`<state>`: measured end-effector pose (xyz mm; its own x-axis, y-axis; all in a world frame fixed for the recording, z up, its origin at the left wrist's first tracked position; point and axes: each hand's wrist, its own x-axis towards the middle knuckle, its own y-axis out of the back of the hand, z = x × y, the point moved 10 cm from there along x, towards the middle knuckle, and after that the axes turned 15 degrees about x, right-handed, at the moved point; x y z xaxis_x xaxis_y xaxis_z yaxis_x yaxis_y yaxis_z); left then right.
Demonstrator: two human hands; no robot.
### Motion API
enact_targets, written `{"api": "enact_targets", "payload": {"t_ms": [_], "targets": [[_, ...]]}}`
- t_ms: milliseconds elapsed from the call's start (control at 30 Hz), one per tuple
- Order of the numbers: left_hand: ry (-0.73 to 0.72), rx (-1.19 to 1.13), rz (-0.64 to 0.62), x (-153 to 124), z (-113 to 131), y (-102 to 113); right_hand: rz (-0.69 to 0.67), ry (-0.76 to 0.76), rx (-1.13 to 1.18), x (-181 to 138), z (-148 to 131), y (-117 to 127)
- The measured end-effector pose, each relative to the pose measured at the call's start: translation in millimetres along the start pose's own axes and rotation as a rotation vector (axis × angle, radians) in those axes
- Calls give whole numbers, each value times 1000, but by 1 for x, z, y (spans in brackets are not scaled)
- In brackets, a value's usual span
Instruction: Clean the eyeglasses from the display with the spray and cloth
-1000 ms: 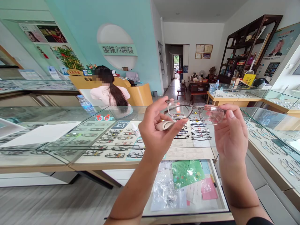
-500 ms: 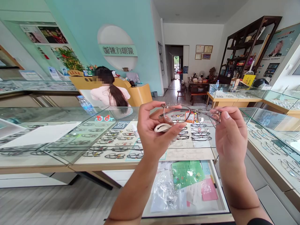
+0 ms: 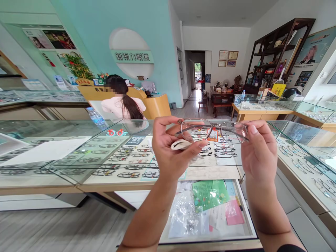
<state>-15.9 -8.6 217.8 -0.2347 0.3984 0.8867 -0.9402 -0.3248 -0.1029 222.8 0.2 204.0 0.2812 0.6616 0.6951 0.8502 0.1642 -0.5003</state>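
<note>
A pair of thin-framed glasses (image 3: 212, 128) with clear lenses and a small red tag hangs between my hands at chest height. My left hand (image 3: 172, 148) is closed, pinching the left lens rim and a small pale cloth (image 3: 180, 144). The right end of the frame is gripped by the closed fingers of my right hand (image 3: 258, 150). Below them lies a glass display counter (image 3: 105, 168) filled with rows of eyeglass frames.
An open drawer (image 3: 210, 210) under my arms holds plastic bags, a green leaflet and pink paper. More glass counters (image 3: 304, 154) run along the right. A person in pink sits at the yellow reception desk (image 3: 154, 103). A dark shelf unit (image 3: 278, 52) stands at the back right.
Both hands have lowered the glasses slightly and tilted them flatter. My left hand has shifted a little to the left along the frame with the cloth.
</note>
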Motion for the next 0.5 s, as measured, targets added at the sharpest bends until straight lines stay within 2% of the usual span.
{"api": "enact_targets", "payload": {"t_ms": [167, 300, 500], "targets": [[-41, 59, 37, -2, 10, 2, 21, -19, 21, 1, 4, 1], [-19, 79, 55, -4, 16, 6, 26, -42, -1, 3, 9, 4], [30, 42, 36, -6, 7, 5, 15, -38, -23, 2, 9, 3]]}}
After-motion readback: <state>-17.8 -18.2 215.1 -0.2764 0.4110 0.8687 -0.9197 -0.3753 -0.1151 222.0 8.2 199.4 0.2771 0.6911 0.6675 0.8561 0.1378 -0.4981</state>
